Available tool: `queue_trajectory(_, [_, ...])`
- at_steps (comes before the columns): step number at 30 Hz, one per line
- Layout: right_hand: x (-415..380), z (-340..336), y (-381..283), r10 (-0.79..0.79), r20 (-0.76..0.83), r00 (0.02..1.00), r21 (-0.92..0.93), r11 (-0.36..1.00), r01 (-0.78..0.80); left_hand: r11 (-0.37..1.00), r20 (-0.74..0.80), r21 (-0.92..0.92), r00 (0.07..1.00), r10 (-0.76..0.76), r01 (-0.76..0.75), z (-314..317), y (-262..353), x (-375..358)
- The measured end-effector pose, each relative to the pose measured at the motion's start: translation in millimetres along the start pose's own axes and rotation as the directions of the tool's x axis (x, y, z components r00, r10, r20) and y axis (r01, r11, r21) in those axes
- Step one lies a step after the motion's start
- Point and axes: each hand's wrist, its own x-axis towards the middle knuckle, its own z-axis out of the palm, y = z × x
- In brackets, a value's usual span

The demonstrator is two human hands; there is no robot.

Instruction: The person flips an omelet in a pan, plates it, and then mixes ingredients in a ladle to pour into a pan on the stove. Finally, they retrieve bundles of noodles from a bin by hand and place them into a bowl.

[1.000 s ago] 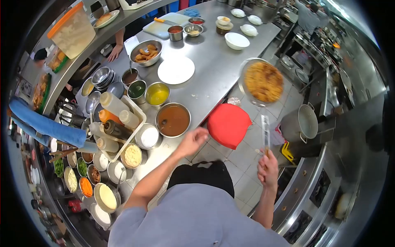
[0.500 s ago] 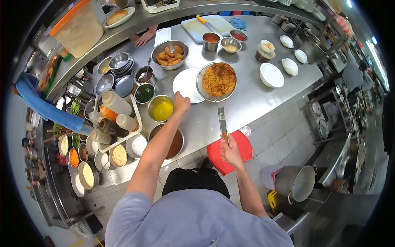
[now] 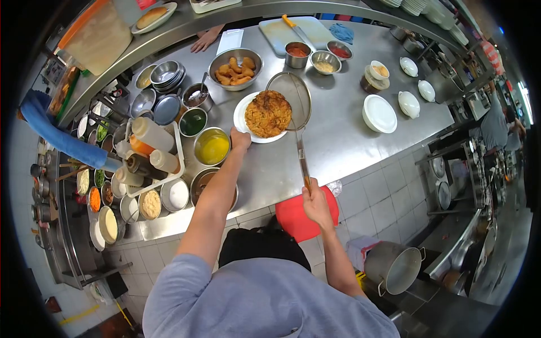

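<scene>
My right hand (image 3: 316, 205) is closed round the handle of a long-handled mesh strainer (image 3: 301, 98). The strainer is tilted at the right side of a white plate (image 3: 239, 116), its mesh bare. A round, browned, omelette-like fried cake (image 3: 267, 115) lies on the plate, its right edge beside the strainer's rim. At the plate's lower left edge, my left hand (image 3: 240, 139) is closed on the rim; the fingertips are partly hidden. Just left of this hand stands a metal pot of yellow liquid (image 3: 214, 148).
Behind the plate is a metal bowl of golden fried pieces (image 3: 235, 70). A knife (image 3: 298, 31) rests on a cutting board (image 3: 270, 38). Squeeze bottles (image 3: 152, 135) crowd a white basket at left. Another person's hand (image 3: 207, 39) is at the far edge. A large pot (image 3: 401, 269) stands lower right.
The fried cake has passed from the strainer onto the plate. The strainer has tipped and now holds nothing. My left hand stays at the plate's edge, and the view has shifted slightly.
</scene>
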Motion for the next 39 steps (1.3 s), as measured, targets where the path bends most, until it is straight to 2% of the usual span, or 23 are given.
queue_trajectory(3, [2.2, 1.2, 0.9, -0.078, -0.006, 0.997, -0.100, 0.992, 0.077, 1.000, -0.057, -0.004, 0.998, 0.017, -0.017, 3.3, -0.8, -0.5])
queue_trajectory(6, [3.3, -12.4, -13.3, -0.016, -0.002, 1.000, -0.069, 0.997, 0.016, 1.000, -0.090, 0.008, 0.996, -0.007, 0.008, 4.7, 0.4, -1.3])
queue_trajectory(9, [2.6, -15.0, -12.2, -0.103, 0.047, 0.994, -0.136, 0.985, 0.108, 0.996, -0.040, -0.044, 0.996, -0.078, 0.076, -1.9, 29.9, -27.8])
queue_trajectory(12, [11.4, -17.2, -1.5, -0.145, 0.024, 0.989, -0.243, 0.959, 0.146, 0.999, -0.037, -0.035, 0.999, -0.036, 0.034, 1.0, 14.3, -14.1])
queue_trajectory(15, [19.7, -10.1, 0.6, -0.205, -0.031, 0.978, -0.258, 0.947, 0.191, 0.999, -0.073, -0.005, 0.997, -0.033, 0.033, 8.9, 0.4, -4.0])
queue_trajectory(20, [21.5, -2.5, 1.6, -0.206, -0.019, 0.978, -0.238, 0.951, 0.195, 0.995, -0.099, -0.053, 0.992, -0.084, 0.079, 10.3, 6.8, -16.0])
queue_trajectory(24, [19.6, -6.9, -5.5, -0.160, -0.043, 0.986, -0.178, 0.972, 0.150, 0.979, -0.074, -0.131, 0.983, -0.167, 0.156, 4.8, 42.8, -55.5])
queue_trajectory(28, [19.9, -4.5, -4.3, -0.149, -0.173, 0.974, -0.129, 0.983, 0.127, 0.948, -0.091, -0.235, 0.966, -0.242, 0.215, 14.7, 51.5, -58.1])
queue_trajectory(31, [29.0, -1.0, 24.8, -0.014, -0.220, 0.975, 0.191, 0.980, 0.057, 0.881, 0.042, -0.438, 0.983, -0.177, 0.177, 31.2, 31.3, -31.9])
queue_trajectory(32, [25.4, -7.4, 21.5, 0.080, -0.177, 0.981, 0.385, 0.923, -0.006, 0.858, 0.151, -0.452, 0.969, -0.197, 0.245, 35.2, 23.2, -27.1])
queue_trajectory(34, [13.1, -24.1, 6.3, 0.224, -0.039, 0.974, 0.718, 0.684, -0.129, 0.810, 0.361, -0.446, 0.905, -0.226, 0.380, 34.7, 14.1, -29.8])
queue_trajectory(35, [3.6, -32.2, 1.0, 0.263, -0.007, 0.965, 0.792, 0.591, -0.155, 0.792, 0.368, -0.482, 0.907, -0.204, 0.374, 38.7, 9.6, -42.0])
queue_trajectory(38, [-32.8, -53.0, 30.7, 0.170, 0.049, 0.984, 0.950, 0.298, -0.099, 0.882, 0.391, -0.403, 0.917, -0.075, 0.244, 45.0, 5.1, -106.5])
queue_trajectory(39, [-50.8, -57.1, 34.3, 0.160, 0.009, 0.987, 0.955, 0.291, -0.056, 0.908, 0.428, -0.366, 0.903, -0.033, 0.206, 43.3, 4.8, -134.8])
